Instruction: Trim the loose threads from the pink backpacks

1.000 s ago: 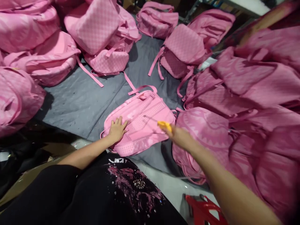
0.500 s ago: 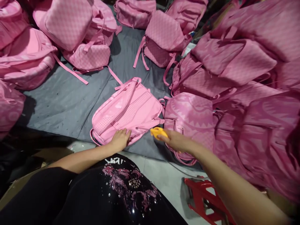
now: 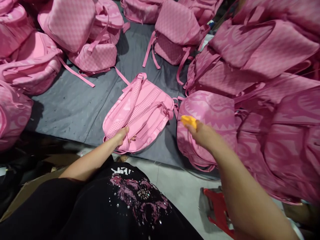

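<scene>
A pink backpack (image 3: 150, 100) lies back side up on the dark sheet, its perforated shoulder straps facing me. My left hand (image 3: 122, 136) is closed round a shoulder strap near the edge closest to me, with fingertips showing past the strap. My right hand (image 3: 201, 131) is closed on a small yellow tool (image 3: 188, 121), held apart from that backpack and above a second pink backpack (image 3: 207, 106) with a jagged print. The tool's kind is too blurred to make out.
Pink backpacks (image 3: 250, 50) are heaped on the right, with more (image 3: 67, 25) at the far left. Another checked backpack (image 3: 177, 26) sits at the back. A dark grey sheet (image 3: 72, 103) covers the work surface. On the floor at lower right stands a red stool (image 3: 218, 206).
My right hand has moved up and right with the yellow tool, away from the backpack. My left hand, flat on the backpack before, now grips a strap. The backpack has shifted and turned slightly.
</scene>
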`<act>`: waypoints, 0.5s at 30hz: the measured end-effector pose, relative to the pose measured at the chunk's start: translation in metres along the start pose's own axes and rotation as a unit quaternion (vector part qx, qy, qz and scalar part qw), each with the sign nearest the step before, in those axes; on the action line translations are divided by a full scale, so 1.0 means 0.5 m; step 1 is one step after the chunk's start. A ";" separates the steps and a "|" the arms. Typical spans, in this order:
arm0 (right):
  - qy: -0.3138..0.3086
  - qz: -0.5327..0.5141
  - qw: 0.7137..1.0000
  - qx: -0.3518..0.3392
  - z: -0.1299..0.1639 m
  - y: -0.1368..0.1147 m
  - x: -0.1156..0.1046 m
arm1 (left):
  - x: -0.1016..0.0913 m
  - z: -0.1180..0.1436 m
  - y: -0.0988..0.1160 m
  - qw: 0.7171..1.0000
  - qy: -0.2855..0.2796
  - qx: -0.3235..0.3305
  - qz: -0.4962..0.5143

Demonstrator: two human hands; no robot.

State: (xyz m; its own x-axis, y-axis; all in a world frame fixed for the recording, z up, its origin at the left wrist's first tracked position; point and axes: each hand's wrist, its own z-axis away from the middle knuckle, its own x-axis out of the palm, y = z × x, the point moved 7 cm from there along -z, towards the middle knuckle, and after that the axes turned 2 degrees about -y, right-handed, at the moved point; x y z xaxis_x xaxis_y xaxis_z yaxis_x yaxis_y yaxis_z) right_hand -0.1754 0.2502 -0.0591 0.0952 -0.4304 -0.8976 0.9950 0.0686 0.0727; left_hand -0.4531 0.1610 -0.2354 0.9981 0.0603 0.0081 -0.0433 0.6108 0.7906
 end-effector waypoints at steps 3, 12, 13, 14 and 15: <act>-0.055 0.006 0.996 -0.064 0.023 -0.029 0.011 | 0.027 0.027 0.024 0.993 0.057 0.086 -0.055; -0.074 0.058 0.995 -0.030 0.180 -0.064 0.142 | -0.002 0.063 0.141 0.903 0.082 0.260 -0.333; -0.092 0.050 0.994 -0.034 0.203 -0.080 0.170 | -0.058 0.062 0.152 0.925 0.128 0.261 -0.245; -0.102 0.037 0.994 -0.032 0.225 -0.098 0.197 | -0.117 0.057 0.153 0.943 0.171 0.244 -0.146; -0.104 0.021 0.994 -0.025 0.245 -0.116 0.222 | -0.168 0.047 0.143 0.957 0.198 0.205 -0.054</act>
State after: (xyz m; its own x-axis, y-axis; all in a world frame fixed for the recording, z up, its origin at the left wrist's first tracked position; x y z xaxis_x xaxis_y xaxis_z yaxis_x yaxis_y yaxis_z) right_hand -0.2188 0.0884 -0.1098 0.1464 -0.6019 -0.7851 0.9877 0.1327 0.0825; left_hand -0.5391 0.1811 -0.1652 0.8979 0.3582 -0.2557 0.1609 0.2736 0.9483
